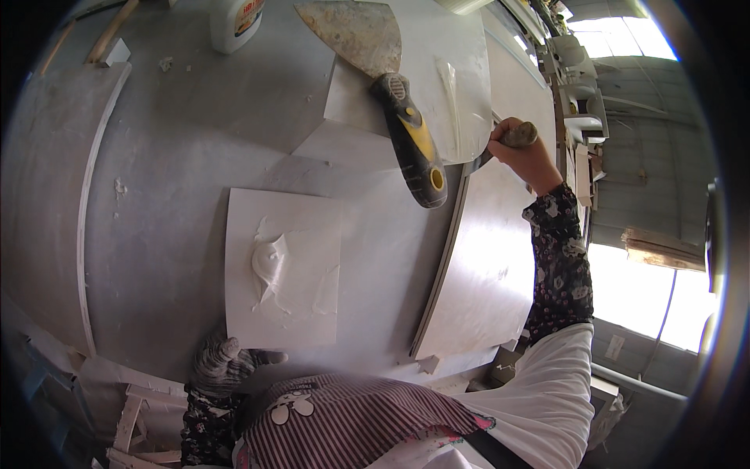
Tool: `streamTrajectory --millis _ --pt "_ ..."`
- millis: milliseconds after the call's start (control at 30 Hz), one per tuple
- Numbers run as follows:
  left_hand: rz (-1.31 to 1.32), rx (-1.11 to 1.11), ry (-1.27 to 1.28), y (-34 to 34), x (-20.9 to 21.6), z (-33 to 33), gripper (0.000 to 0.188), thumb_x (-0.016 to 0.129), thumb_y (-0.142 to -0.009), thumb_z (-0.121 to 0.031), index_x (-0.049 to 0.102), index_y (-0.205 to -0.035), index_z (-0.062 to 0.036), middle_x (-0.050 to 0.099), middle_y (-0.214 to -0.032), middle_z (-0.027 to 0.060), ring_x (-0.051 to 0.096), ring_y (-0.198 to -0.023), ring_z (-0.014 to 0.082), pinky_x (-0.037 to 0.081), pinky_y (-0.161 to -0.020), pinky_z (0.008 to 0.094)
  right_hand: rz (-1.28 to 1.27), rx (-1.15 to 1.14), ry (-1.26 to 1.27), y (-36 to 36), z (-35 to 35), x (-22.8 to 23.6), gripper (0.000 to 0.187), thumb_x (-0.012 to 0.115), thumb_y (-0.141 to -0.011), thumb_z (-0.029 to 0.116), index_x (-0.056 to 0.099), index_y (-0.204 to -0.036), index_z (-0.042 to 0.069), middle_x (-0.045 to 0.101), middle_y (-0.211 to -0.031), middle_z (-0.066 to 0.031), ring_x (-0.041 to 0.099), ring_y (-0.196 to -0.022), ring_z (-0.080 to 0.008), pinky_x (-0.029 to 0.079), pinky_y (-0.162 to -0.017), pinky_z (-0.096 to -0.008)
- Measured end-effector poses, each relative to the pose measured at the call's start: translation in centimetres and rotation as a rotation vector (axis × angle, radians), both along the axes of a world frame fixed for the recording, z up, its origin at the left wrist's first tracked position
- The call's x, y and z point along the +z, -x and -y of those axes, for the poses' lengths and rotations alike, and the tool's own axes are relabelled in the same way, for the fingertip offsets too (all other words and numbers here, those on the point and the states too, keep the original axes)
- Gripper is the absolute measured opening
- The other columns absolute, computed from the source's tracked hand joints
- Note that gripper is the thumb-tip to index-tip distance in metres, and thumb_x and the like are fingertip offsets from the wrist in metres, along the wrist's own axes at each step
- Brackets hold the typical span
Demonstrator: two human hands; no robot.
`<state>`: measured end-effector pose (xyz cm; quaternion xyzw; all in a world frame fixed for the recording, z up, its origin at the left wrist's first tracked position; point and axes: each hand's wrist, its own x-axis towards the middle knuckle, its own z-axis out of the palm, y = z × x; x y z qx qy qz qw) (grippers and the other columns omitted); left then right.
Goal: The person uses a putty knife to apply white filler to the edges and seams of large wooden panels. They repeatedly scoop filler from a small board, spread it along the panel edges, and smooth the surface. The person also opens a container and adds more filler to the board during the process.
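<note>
My left hand [223, 363], in a grey knitted glove, is at the near left corner of a white square board [312, 219]. Its thumb and fingers are apart, beside or touching the board's near edge. A thick blob of white paste [269, 266] sits mid-board with smears around it. My bare right hand [539, 156] is closed around a tool with a worn, rounded handle [519, 135], by the far end of a pale panel [484, 258]. Only a dark bit of the tool shows past the fingers. A wide putty knife [414, 133] with a black and yellow handle appears large at the top centre.
A white bottle [234, 27] stands at the far left. A clear plastic sheet [465, 86] lies at the back, right of the putty knife. Another long panel [55, 203] runs along the left. Paste crumbs dot the grey table [156, 180]. A wooden frame [129, 422] stands lower left.
</note>
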<state>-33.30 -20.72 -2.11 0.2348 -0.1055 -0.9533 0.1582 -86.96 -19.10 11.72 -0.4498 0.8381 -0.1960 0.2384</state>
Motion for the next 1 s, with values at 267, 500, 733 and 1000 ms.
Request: streamTrajectory --millis 267,500,733,1000 --pt "0.008 0.015 0.013 -0.2 -0.1 -0.2 0.061 0.064 -0.090 -0.033 0.044 -0.137 0.0009 0.054 -0.132 0.0187 0.057 -0.116 0.0368 0.053 -0.091 0.0532 -0.198 0.002 -0.014 -0.1 0.8 -0.9 0.011 0.069 -0.074 0.012 0.062 -0.078 0.004 0.061 -0.069 -0.0014 0.057 -0.066 -0.0103 0.049 -0.063 -0.0280" --pt "0.004 0.024 -0.015 -0.2 0.0 -0.2 0.057 0.064 -0.091 -0.032 0.047 -0.135 -0.0001 0.056 -0.128 0.0178 0.058 -0.114 0.0334 0.053 -0.091 0.0506 -0.333 -0.019 -0.050 -3.0 -0.4 3.9 0.013 0.071 -0.077 0.013 0.061 -0.079 0.005 0.064 -0.072 -0.0018 0.058 -0.067 -0.0092 0.049 -0.062 -0.0267" --pt "-0.053 0.057 -0.011 0.1 -0.2 -0.2 0.057 0.063 -0.092 -0.029 0.044 -0.136 0.0011 0.056 -0.129 0.0197 0.059 -0.113 0.0377 0.052 -0.090 0.0544 0.169 -0.138 0.076 -9.6 -7.0 5.3 0.012 0.070 -0.081 0.000 0.061 -0.088 0.004 0.070 -0.097 -0.0071 0.064 -0.085 -0.0107 0.053 -0.074 -0.0239" --pt "-0.068 0.041 -0.002 -0.1 -0.3 -0.2 0.055 0.059 -0.094 -0.030 0.045 -0.135 0.0031 0.055 -0.129 0.0211 0.060 -0.111 0.0380 0.053 -0.090 0.0537 0.167 -0.137 0.007 -11.4 -8.4 1.8 0.014 0.070 -0.082 -0.002 0.058 -0.089 0.003 0.070 -0.097 -0.0073 0.064 -0.090 -0.0108 0.053 -0.080 -0.0248"
